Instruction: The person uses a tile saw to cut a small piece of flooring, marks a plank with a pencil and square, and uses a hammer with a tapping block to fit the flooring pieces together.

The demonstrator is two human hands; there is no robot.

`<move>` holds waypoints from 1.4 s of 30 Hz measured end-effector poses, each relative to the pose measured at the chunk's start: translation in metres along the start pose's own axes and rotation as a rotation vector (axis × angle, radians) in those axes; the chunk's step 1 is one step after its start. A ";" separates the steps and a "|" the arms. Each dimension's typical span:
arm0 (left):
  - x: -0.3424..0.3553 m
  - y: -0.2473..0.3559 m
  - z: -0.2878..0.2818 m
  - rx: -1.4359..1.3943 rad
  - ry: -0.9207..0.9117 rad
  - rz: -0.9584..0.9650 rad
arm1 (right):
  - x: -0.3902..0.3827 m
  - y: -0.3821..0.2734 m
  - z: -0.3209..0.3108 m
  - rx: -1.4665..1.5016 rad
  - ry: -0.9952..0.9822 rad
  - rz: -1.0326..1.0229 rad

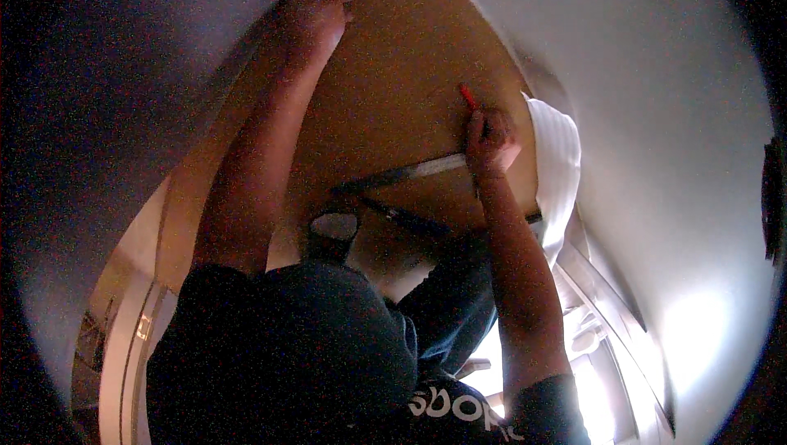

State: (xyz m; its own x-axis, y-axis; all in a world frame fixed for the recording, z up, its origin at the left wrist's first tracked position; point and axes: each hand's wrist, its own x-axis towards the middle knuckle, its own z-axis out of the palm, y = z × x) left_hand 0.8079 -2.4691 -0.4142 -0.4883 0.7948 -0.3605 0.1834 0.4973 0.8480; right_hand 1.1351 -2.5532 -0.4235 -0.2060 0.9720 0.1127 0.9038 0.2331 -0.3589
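The head view was dim and grainy, with coloured noise speckling the dark areas. The brightest light came from the lower right, where a pale patch blew out to white glare behind the right forearm (525, 297). The wooden board (393, 76) caught a warm, muted glow, while the left side of the view sank into bluish shadow. The person's dark shirt (287, 347) read almost black, with little detail. Fisheye distortion bent straight edges into curves, and the corners fell off into black vignette. Fine detail was soft throughout.
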 end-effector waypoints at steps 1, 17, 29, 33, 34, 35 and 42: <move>0.002 -0.004 0.001 -0.013 0.028 0.011 | 0.000 -0.002 0.000 -0.004 -0.029 0.028; 0.004 -0.012 0.011 -0.108 0.070 -0.029 | -0.016 0.035 0.023 -0.005 0.091 -0.077; -0.002 -0.012 -0.002 0.158 0.055 0.064 | -0.002 -0.007 0.002 0.067 -0.026 0.041; -0.002 -0.009 0.005 0.170 0.066 0.115 | -0.021 0.043 0.025 -0.042 -0.038 0.067; -0.003 -0.016 0.001 0.182 0.084 0.114 | -0.010 0.018 0.016 0.002 -0.030 0.034; -0.005 -0.020 0.000 0.193 0.097 0.124 | -0.002 0.002 0.007 0.037 -0.012 0.005; -0.008 -0.030 0.003 0.294 0.178 0.219 | 0.002 0.000 0.003 0.052 -0.002 0.022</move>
State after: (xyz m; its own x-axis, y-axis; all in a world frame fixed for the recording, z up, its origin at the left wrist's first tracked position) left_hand 0.8087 -2.4890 -0.4382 -0.5456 0.8333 -0.0892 0.5232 0.4218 0.7405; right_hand 1.1338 -2.5510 -0.4259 -0.1868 0.9770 0.1025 0.8876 0.2126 -0.4087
